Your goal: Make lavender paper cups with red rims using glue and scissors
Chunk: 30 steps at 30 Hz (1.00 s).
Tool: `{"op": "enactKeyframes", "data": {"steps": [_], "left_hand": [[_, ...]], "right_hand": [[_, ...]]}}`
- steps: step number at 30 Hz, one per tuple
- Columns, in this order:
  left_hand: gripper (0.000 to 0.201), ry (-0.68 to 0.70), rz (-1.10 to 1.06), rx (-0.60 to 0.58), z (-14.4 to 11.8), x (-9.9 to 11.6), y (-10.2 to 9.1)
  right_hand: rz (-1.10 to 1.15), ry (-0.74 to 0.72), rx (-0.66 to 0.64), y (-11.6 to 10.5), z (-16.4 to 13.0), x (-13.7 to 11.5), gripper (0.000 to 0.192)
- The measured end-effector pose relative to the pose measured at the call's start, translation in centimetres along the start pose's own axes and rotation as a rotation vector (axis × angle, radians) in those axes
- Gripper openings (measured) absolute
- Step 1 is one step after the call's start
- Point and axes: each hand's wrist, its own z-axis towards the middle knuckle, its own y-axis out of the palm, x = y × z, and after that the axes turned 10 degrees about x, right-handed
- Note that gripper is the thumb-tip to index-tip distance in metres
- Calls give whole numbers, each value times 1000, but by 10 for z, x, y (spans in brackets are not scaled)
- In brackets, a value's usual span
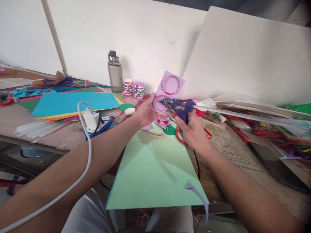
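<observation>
My left hand (147, 113) grips a piece of purple paper (165, 82) by its lower left edge, tilted up above the table. Two round rings or shallow cups (171, 84) sit on that paper, one above the other. In my right hand (191, 129) is a blue hot glue gun (183, 110), a long clear glue stick (218, 111) running out of its back. The gun's nozzle points left, over the lower ring; whether it touches cannot be told. Below both hands lies a pale green sheet (157, 171) with a purple paper strip (199, 197) near its front.
Left are coloured paper sheets (75, 104), glue sticks (40, 129) and a white plug (91, 120) with a cable crossing my left arm. A bottle (115, 72) and two stacks of paper-covered lids (128, 88) stand behind. Orange scissors (179, 137) and a red-handled cutter (240, 133) lie right.
</observation>
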Motion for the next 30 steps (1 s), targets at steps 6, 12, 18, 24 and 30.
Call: {"op": "enactKeyframes", "data": {"steps": [6, 12, 18, 24, 30], "left_hand": [[50, -21, 51, -76, -2, 0, 1], [44, -29, 77, -86, -3, 0, 2], [45, -20, 87, -110, -4, 2, 4], [46, -9, 105, -76, -6, 4, 5], [50, 23, 67, -14, -7, 8, 6]], "right_hand": [[23, -22, -7, 1, 1, 1, 33], [7, -11, -62, 0, 2, -1, 38], [0, -3, -99, -3, 4, -3, 40], [-39, -16, -119, -6, 4, -4, 43], [-104, -48, -122, -8, 4, -3, 37]]}}
